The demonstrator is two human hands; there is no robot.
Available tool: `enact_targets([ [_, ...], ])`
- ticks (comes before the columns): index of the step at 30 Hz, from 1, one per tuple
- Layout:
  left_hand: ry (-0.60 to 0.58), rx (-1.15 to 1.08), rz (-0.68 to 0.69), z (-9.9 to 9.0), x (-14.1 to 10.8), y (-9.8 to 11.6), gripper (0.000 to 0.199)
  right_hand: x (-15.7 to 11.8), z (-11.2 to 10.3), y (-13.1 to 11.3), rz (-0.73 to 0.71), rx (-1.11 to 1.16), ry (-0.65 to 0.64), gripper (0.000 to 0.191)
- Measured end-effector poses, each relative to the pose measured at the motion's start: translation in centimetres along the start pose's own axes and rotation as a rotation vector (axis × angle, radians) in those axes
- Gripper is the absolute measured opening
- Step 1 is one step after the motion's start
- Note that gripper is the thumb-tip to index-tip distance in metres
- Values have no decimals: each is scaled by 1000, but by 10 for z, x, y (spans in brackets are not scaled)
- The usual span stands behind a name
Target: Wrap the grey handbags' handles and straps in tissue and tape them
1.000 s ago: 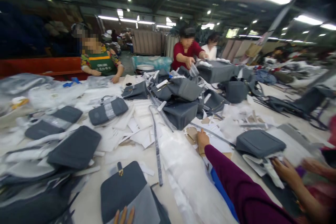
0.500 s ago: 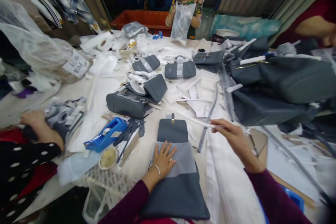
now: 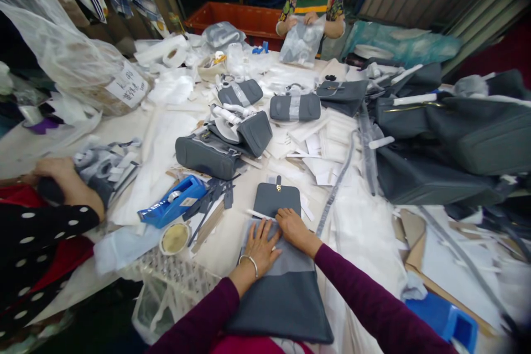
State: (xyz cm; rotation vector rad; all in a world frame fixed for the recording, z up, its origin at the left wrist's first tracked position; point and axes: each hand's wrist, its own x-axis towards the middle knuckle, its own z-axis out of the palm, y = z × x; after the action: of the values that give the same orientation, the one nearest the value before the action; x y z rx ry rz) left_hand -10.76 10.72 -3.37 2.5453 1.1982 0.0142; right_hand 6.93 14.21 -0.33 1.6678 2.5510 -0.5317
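A flat dark grey bag (image 3: 276,307) lies in front of me, its flap (image 3: 269,199) with a small gold clasp pointing away. A translucent sheet (image 3: 286,260) covers the bag's middle. My left hand (image 3: 261,248) rests flat on that sheet, fingers spread, a bracelet at its wrist. My right hand (image 3: 295,230) is bent down beside the left fingertips, fingers together on a thin white strip (image 3: 258,213). The strip crosses the bag at the sheet's far edge; its right end is hidden under the hand.
A blue tape dispenser (image 3: 172,202) and a round tub (image 3: 174,238) stand to the left. Grey handbags (image 3: 207,155) sit beyond, with larger ones (image 3: 440,171) on the right. A co-worker (image 3: 311,11) across the table handles a plastic bag; another person's arm (image 3: 74,188) is at left.
My right hand has come left and down from beside the bag, bringing the white strip across it. My left hand stays on the sheet. The co-worker opposite has lowered the plastic bag.
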Motion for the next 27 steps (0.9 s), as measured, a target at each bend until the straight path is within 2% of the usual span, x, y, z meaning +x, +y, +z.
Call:
enact_targets([
  [6, 88, 35, -6, 0, -2, 2, 66, -1, 14, -5, 68, 38, 40, 31],
  [12, 145, 44, 26, 2, -1, 1, 67, 3, 12, 4, 78, 112, -1, 32],
  [17, 106, 39, 12, 9, -1, -4, 73, 7, 19, 3, 81, 211, 26, 24],
  [22, 25, -7, -9, 6, -1, -6, 75, 1, 30, 6, 119, 276, 59, 30],
  [27, -43, -54, -37, 0, -1, -4, 75, 17, 15, 28, 160, 289, 58, 34],
])
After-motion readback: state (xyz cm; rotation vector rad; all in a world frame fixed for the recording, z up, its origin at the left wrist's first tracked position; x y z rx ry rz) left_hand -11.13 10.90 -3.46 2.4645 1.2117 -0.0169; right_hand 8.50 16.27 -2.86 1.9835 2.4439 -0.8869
